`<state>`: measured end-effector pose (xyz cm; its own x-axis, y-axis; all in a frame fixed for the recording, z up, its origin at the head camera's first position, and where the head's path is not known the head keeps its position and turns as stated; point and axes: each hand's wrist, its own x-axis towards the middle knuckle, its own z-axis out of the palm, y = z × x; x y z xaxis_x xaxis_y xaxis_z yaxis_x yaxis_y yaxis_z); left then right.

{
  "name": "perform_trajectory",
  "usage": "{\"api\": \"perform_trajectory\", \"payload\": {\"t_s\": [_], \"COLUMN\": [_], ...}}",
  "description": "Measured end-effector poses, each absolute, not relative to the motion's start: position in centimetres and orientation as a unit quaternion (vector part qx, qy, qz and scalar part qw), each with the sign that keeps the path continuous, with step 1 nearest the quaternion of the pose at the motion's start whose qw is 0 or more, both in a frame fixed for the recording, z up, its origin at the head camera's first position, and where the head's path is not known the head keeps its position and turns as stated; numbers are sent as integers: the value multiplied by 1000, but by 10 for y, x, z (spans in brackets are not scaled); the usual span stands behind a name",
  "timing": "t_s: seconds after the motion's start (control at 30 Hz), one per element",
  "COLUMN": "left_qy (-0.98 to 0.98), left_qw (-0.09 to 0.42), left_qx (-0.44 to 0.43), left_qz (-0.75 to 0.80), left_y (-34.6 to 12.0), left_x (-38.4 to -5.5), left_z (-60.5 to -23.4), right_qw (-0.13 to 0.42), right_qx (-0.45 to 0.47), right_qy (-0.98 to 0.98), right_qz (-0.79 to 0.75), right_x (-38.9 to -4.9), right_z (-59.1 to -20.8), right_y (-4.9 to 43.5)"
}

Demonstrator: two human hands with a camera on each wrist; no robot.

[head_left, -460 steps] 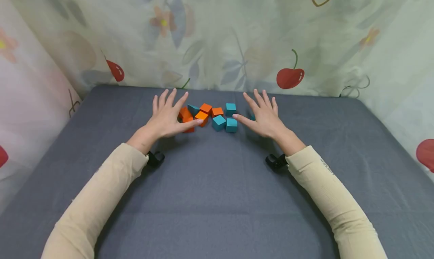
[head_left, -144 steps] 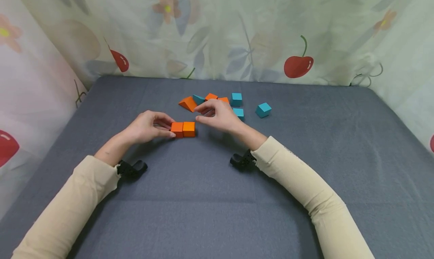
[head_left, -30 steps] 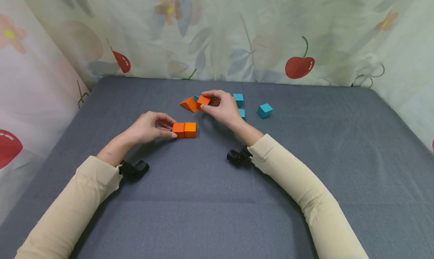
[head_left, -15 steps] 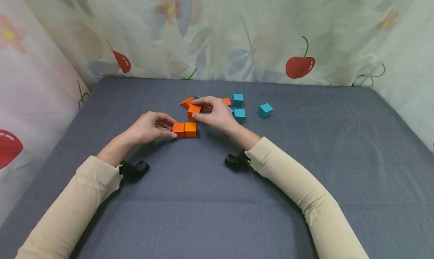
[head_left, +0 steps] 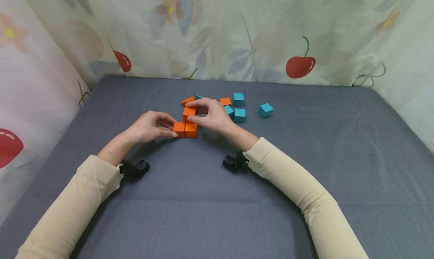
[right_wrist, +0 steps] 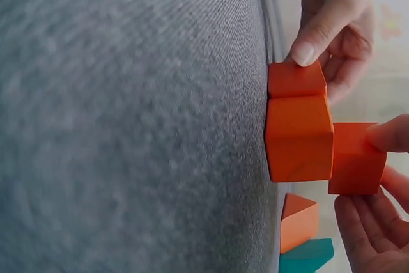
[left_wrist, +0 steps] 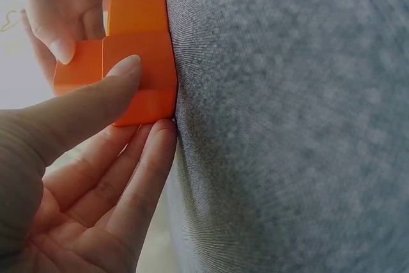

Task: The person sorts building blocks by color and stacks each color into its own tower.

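Two orange cubes stand side by side on the cloth. My left hand (head_left: 149, 128) grips the left orange cube (head_left: 178, 129), thumb on its near face and fingers behind, as the left wrist view also shows. Touching that one is the right orange cube (head_left: 191, 131). My right hand (head_left: 211, 115) pinches a third orange cube (head_left: 189, 114) between thumb and fingers. In the right wrist view this held cube (right_wrist: 356, 158) is raised off the table, right at the top of the right orange cube (right_wrist: 299, 139).
Behind the hands lie an orange triangular block (head_left: 187, 101) and a blue wedge (head_left: 198, 97), partly hidden. Right of them sit an orange block (head_left: 225, 101) and several blue cubes (head_left: 239, 115), one blue cube (head_left: 265, 110) farther off. A patterned curtain (head_left: 217, 33) borders the grey-covered table (head_left: 190, 221).
From a heap under two open hands, two orange cubes came forward side by side. Over the last second my right hand carried the third cube left and nearer, over the pair. The left hand stayed.
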<state>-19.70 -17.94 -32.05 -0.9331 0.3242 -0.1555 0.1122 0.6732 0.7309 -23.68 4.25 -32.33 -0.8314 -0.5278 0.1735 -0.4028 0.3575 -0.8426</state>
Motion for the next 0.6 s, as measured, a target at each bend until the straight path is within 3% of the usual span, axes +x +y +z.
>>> {"api": "perform_trajectory", "payload": {"t_s": [0.6], "left_qy": [901], "left_qw": [146], "left_qx": [115], "left_qz": [391], "left_y": [-178], "left_x": [-198], "left_z": [-320], "right_qw": [79], "right_qx": [-309], "right_qy": [824], "right_qz": [-468], "right_x": [-229], "right_z": [-321], "right_y": [34]}}
